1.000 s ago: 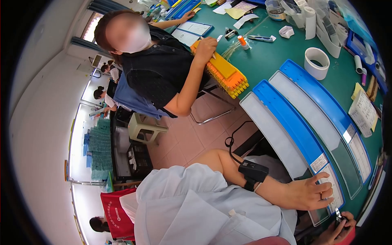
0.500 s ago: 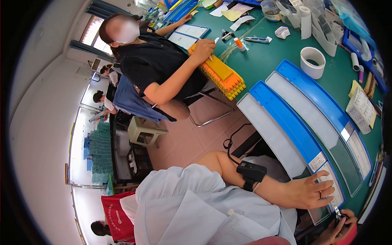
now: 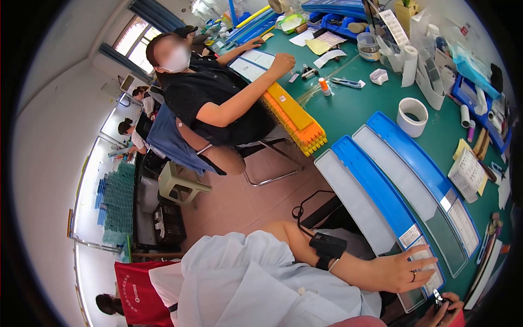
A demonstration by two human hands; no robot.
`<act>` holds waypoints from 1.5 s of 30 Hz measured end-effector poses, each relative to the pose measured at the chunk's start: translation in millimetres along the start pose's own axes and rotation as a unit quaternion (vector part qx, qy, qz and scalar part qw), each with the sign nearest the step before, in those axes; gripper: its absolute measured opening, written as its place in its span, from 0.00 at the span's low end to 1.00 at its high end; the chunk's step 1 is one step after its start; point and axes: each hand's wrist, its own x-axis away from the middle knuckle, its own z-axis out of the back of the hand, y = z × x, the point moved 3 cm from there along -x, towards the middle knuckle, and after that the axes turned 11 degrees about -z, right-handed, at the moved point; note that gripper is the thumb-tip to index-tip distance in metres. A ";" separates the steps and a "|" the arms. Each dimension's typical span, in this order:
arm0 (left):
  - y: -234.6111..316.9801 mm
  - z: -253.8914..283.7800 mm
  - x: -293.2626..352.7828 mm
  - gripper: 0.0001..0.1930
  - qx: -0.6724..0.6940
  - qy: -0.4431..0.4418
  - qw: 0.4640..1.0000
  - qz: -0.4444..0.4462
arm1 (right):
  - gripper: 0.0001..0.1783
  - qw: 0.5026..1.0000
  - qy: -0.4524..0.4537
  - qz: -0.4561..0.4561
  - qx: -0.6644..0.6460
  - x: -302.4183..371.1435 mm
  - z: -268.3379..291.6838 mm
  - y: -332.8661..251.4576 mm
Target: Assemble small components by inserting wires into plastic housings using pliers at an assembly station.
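My left hand (image 3: 400,270) rests with fingers spread across the near end of a long, open blue case (image 3: 376,191), over its printed white label strip. The case's frosted lid (image 3: 348,191) lies folded out along its left side. Close by at the lower right, my right hand (image 3: 442,314) is closed round small pliers (image 3: 437,296) with shiny metal jaws and dark handles. Their jaws point toward the case's near end; I cannot tell if they touch it. A second open blue case (image 3: 414,158) with a similar lid (image 3: 400,180) lies just beyond.
A white tape roll (image 3: 412,117), an orange-capped glue stick (image 3: 324,86) and a utility knife (image 3: 347,83) lie on the green table (image 3: 348,117). Handwritten notes (image 3: 467,174) sit at the right. A co-worker's hand (image 3: 282,65) is beyond a yellow-orange stack (image 3: 291,111).
The view has shifted slightly. My hands stay at the case's near end. The co-worker's hand has moved away from the yellow-orange stack, where a small white tag now shows.
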 end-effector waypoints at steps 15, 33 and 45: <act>-4.0 -0.7 2.1 0.17 0.024 0.035 0.999 0.019 | 0.08 0.999 -0.052 0.009 -0.009 -6.3 14.3 15.3; -20.7 19.3 -3.5 0.32 0.075 -0.188 0.977 0.066 | 0.11 0.995 -0.032 -0.089 -0.018 -19.0 2.2 25.6; -13.3 1.0 -13.0 0.38 0.088 -0.173 0.979 0.058 | 0.11 0.995 -0.027 -0.081 0.059 -8.1 19.5 22.2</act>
